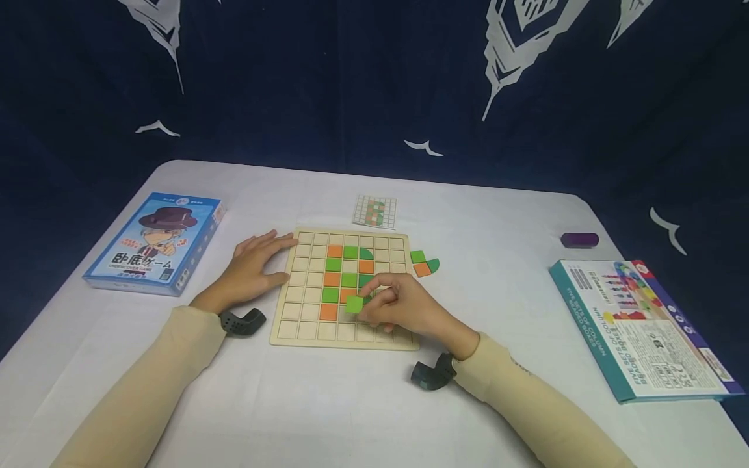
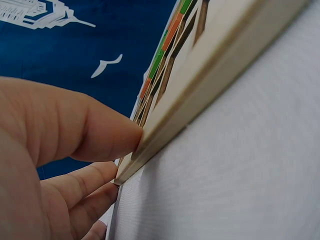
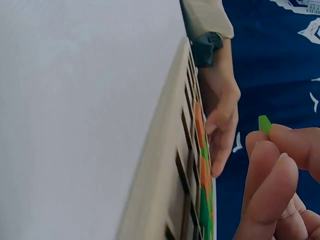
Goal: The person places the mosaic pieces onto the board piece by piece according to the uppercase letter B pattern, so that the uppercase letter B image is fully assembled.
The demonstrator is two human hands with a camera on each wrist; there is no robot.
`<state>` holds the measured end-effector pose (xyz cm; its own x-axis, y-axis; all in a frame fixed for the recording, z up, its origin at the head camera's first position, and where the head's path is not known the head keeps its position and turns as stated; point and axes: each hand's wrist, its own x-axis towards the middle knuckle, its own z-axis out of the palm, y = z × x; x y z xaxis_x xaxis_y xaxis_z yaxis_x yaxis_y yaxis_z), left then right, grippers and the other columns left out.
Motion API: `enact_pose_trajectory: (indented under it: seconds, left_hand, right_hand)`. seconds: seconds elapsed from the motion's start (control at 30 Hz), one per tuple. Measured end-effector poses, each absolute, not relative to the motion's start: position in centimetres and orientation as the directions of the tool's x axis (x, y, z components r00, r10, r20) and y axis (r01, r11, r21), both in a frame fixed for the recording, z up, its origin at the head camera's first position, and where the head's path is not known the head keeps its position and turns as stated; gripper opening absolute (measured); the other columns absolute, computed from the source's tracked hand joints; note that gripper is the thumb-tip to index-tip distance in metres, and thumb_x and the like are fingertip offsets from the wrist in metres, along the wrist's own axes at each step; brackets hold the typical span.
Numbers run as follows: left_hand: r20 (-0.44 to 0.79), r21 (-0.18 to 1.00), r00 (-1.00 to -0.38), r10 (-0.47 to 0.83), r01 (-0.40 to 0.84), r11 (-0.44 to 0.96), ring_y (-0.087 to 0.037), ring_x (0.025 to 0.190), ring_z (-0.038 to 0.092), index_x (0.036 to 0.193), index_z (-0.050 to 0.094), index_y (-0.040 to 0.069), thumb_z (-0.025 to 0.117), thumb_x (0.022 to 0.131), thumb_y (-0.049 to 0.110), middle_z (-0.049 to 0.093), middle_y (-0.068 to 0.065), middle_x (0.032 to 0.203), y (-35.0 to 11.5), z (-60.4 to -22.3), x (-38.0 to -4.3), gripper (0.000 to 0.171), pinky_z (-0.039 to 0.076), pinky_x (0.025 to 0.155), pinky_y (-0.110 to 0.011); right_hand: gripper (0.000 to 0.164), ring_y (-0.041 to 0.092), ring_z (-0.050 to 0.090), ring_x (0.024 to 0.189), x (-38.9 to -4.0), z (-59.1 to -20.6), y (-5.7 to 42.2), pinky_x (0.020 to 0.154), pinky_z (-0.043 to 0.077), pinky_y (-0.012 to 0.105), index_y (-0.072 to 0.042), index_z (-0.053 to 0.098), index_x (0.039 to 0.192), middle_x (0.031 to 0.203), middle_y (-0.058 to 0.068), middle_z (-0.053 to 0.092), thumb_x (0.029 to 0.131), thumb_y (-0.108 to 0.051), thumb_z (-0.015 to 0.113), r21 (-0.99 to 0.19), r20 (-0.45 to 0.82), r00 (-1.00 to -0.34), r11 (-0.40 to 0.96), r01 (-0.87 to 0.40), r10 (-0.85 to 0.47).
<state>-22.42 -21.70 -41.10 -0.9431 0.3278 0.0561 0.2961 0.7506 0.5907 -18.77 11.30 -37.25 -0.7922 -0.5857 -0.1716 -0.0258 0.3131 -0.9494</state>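
Observation:
A wooden grid board (image 1: pixel 292 330) lies on the white table, with orange and green tiles set in its middle columns. My right hand (image 1: pixel 404 304) pinches a light green square tile (image 1: pixel 354 304) above the board's lower middle; in the right wrist view that tile (image 3: pixel 264 124) pokes out between the fingertips, clear of the board. At the board's left edge rests my left hand (image 1: pixel 248 272), fingers spread, its thumb (image 2: pixel 112 131) touching the rim. Part of the tile pattern is hidden behind the right hand.
Right of the board lie loose tiles: a green square (image 1: pixel 417 256), an orange one (image 1: pixel 422 269) and a dark green quarter-round (image 1: pixel 433 265). A pattern card (image 1: pixel 374 212) sits behind the board. A blue box (image 1: pixel 153 244), a teal-edged box (image 1: pixel 646 331) and a purple object (image 1: pixel 579 240) flank it.

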Motion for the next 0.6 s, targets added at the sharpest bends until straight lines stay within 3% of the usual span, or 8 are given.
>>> enact_pose_trajectory:
  seconds: [0.27,0.6]
  left_hand:
    - [0.062,0.591,-0.943,0.328,0.299,0.749,-0.044,0.164,0.018,0.16,0.05,0.005,0.068,0.094,0.017,0.039,-0.018,0.172,-21.6,-41.1,-22.4,0.07,0.003,0.131,-0.064]
    - [0.044,0.587,-0.946,0.322,0.285,0.758,-0.043,0.164,0.017,0.161,0.049,0.007,0.067,0.094,0.017,0.037,-0.017,0.173,-21.7,-41.2,-22.5,0.07,0.002,0.131,-0.064]
  right_hand:
    - [0.028,0.012,0.061,0.063,-18.0,-37.7,10.0,0.057,0.053,0.023,0.006,0.068,0.115,0.079,0.0,0.076,0.09,0.003,0.079,-0.95,-0.204,-0.769,0.311,0.006,-0.606]
    - [0.022,0.007,0.057,0.056,-17.6,-37.8,8.4,0.056,0.049,0.019,0.002,0.072,0.106,0.078,-0.005,0.072,0.087,0.0,0.083,-0.911,-0.164,-0.741,0.388,-0.14,-0.651]
